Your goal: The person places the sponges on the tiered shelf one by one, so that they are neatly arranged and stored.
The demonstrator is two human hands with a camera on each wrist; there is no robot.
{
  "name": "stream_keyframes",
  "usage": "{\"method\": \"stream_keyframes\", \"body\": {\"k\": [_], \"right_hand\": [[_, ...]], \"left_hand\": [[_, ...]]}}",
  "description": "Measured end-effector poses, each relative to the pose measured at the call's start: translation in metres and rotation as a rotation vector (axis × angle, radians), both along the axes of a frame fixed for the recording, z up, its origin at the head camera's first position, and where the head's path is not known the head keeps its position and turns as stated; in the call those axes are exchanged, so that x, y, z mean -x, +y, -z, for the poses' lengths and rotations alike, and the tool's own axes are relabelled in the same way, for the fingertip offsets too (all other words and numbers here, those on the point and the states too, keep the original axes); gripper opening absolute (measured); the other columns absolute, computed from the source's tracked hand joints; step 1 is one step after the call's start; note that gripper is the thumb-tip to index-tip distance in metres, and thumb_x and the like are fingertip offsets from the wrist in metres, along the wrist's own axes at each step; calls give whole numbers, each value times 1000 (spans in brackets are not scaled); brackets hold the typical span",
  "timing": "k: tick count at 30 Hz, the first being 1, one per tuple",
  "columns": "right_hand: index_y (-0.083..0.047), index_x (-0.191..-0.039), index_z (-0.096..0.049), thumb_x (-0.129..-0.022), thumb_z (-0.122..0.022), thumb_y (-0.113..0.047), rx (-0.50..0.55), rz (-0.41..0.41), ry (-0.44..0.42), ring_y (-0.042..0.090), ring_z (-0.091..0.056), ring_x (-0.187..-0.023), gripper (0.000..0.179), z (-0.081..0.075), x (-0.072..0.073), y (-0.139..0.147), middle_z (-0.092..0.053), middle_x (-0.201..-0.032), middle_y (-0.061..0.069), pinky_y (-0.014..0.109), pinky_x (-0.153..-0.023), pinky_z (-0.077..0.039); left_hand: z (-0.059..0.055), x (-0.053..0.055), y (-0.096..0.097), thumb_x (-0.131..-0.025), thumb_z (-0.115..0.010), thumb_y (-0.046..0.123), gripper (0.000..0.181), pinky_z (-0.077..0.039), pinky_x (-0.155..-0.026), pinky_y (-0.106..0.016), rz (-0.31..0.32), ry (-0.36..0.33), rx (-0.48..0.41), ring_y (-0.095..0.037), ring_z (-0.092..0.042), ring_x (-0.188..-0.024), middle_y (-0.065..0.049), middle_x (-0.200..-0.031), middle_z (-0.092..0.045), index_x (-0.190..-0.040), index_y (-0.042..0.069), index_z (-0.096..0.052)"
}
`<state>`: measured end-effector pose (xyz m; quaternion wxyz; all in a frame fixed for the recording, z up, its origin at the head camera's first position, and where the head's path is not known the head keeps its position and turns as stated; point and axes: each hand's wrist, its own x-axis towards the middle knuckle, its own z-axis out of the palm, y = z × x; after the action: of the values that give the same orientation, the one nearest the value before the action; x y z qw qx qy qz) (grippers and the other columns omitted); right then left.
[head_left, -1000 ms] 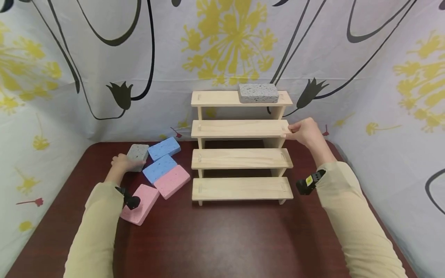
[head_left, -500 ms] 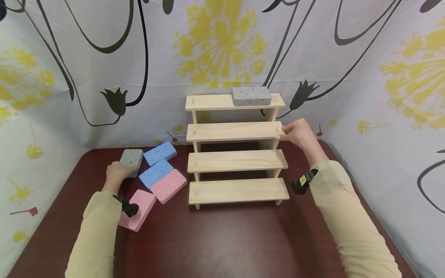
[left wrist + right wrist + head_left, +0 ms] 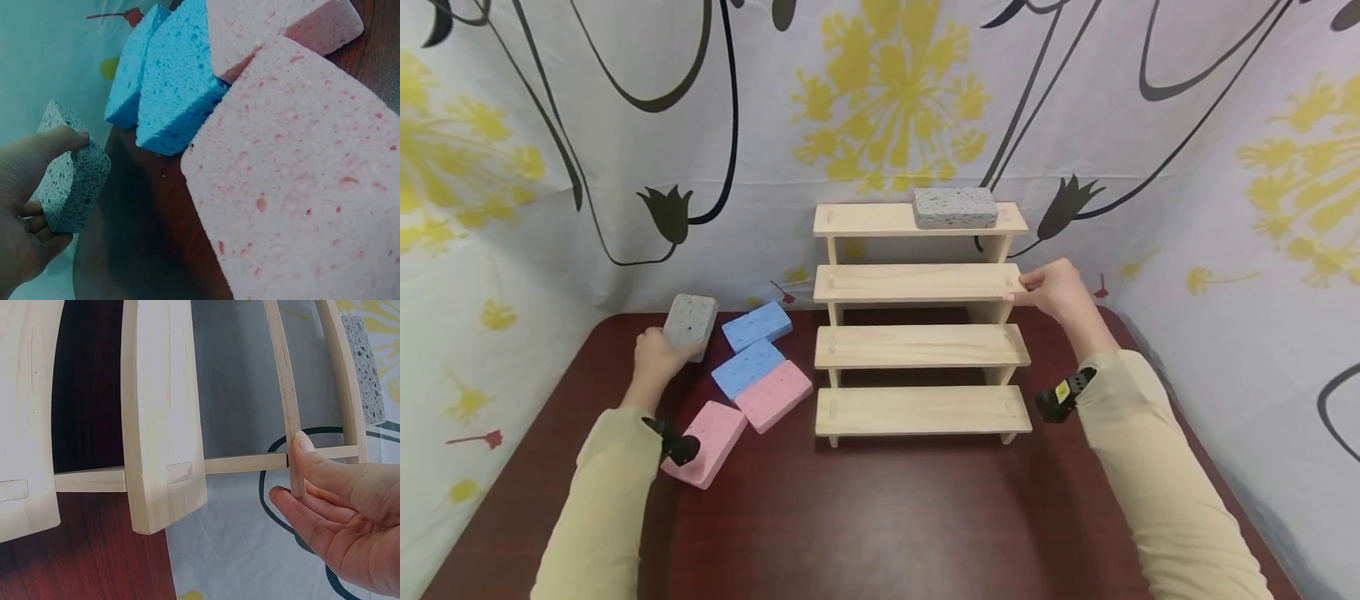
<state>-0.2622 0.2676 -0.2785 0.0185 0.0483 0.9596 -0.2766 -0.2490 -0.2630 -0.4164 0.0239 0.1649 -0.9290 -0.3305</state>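
In the head view my left hand (image 3: 657,360) grips a grey sponge (image 3: 691,323) at the table's far left. The left wrist view shows the thumb on one face of this grey sponge (image 3: 75,172) and fingers behind it, tilted and raised off the table. My right hand (image 3: 1058,292) pinches the right end of the second-from-top step of a wooden stepped shelf (image 3: 917,283). In the right wrist view, thumb and fingers of that hand (image 3: 344,500) close on the step's end. Another grey sponge (image 3: 955,207) lies on the top step, right of centre.
Two blue sponges (image 3: 757,326) lie right of my left hand. One pink sponge (image 3: 773,396) touches the nearer blue one; a second pink sponge (image 3: 707,442) lies partly under the left wrist camera. A patterned cloth (image 3: 760,150) hangs behind the dark red table (image 3: 880,517).
My left hand has lifted the grey sponge up off the table, tilting it. My right hand keeps its pinch on the shelf. The head view has shifted slightly.
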Motion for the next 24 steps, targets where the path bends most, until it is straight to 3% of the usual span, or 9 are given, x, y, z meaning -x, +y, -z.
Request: {"method": "stream_keyframes", "body": {"k": [9,17,24], "right_hand": [[8,-119,-55,-79,-70,-19,-6,-13,11,36,-55,-107,51,0,0,-1,-57,-115,27,49,-91,-44],[8,-121,-53,-80,-70,-20,-15,-19,0,39,-55,-108,52,0,0,0,-55,-117,28,50,-89,-44],[8,-120,-55,-79,-70,-19,8,6,-2,36,-55,-105,51,2,1,-1,-57,-116,28,49,-89,-45]], "left_hand": [[-13,6,3,-82,-64,29,80,-32,-102,-57,36,45,-20,-44,-34,-117,-33,-130,-30,-136,-11,-19],[-24,11,15,-81,-66,32,83,-30,-102,-57,92,137,-39,-43,-32,-120,-30,-133,-29,-137,-8,-19],[-41,16,31,-79,-67,32,84,-30,-103,-56,129,245,-65,-40,-33,-121,-27,-133,-29,-137,-5,-20]]}}
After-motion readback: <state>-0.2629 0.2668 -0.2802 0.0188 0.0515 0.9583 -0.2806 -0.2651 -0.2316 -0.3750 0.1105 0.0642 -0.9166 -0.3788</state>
